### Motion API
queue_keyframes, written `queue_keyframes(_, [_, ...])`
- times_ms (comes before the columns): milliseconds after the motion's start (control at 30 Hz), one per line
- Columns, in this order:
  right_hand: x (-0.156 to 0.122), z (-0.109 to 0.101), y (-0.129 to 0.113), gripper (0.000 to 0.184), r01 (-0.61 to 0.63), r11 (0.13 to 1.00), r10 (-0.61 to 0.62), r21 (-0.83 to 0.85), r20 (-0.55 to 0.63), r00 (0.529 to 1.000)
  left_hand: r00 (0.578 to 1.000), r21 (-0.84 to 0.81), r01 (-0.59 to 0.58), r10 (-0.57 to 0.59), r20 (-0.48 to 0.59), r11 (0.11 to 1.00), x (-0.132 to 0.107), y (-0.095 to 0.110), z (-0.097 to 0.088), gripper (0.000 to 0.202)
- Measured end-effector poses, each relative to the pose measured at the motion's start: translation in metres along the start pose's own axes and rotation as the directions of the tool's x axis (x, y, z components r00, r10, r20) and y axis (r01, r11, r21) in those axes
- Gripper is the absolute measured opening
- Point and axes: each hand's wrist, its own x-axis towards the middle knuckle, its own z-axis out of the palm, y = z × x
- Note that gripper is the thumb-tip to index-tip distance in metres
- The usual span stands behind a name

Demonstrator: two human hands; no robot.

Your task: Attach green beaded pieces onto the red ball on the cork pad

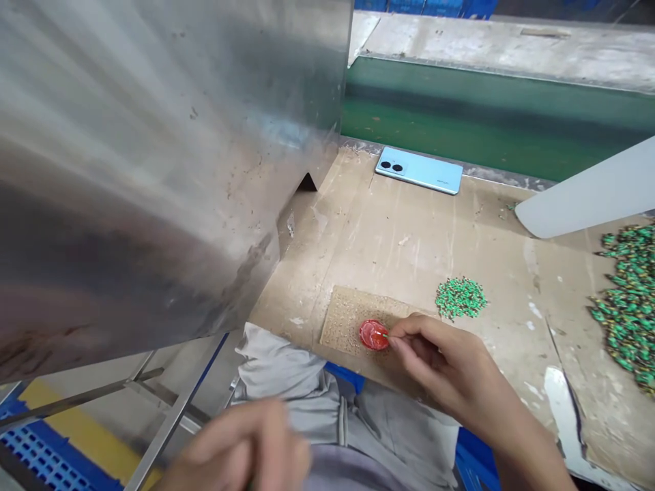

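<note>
My right hand [445, 361] is closed in a pinch of thumb and forefinger on a small thin piece, pale with a hint of green. Its tip reaches over a small red dish [372, 335] with a shiny wet-looking layer inside. The dish rests on a speckled tan board [340, 320] at the table's near edge. Low in the view, my left hand [245, 450] hangs over my lap, blurred, with its fingers curled in; whatever they hold is hidden. A little pile of small green pieces [461, 298] lies just beyond my right hand.
A larger heap of green and dark pieces [632, 307] covers the right side of the table [409, 232]. Farther back are a light blue phone [419, 170], a white tube [588, 191] and a green belt [486, 116]. A tall metal panel [179, 150] blocks the left.
</note>
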Motion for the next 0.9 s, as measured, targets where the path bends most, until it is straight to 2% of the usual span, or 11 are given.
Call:
queue_keyframes(100, [0.001, -0.002, -0.002, 0.016, 0.018, 0.999, -0.018, -0.03, -0.002, 1.0, 0.987, -0.172, 0.075, -0.049, 0.15, 0.982, 0.013, -0.001, 0.01, 0.021])
queue_keyframes(200, [0.002, -0.003, -0.004, 0.017, 0.049, 0.996, -0.049, -0.075, 0.003, 0.999, 0.98, -0.258, 0.07, -0.018, 0.2, 0.964, 0.03, -0.007, 0.015, 0.01])
queue_keyframes(433, [0.0, -0.004, -0.005, 0.016, 0.118, 0.985, -0.118, -0.129, 0.005, 0.993, 0.99, -0.231, 0.024, 0.008, 0.138, 0.973, 0.044, -0.017, 0.012, 0.016])
queue_keyframes(700, [0.002, -0.003, -0.005, 0.014, 0.145, 0.972, -0.143, -0.188, 0.025, 0.989, 0.99, -0.209, 0.011, 0.019, 0.141, 0.978, 0.048, -0.022, 0.012, 0.02])
queue_keyframes(900, [0.002, -0.004, -0.004, 0.017, 0.127, 0.973, -0.123, -0.194, 0.032, 0.992, 0.997, -0.153, 0.03, -0.019, 0.073, 0.988, 0.048, -0.021, 0.014, 0.038])
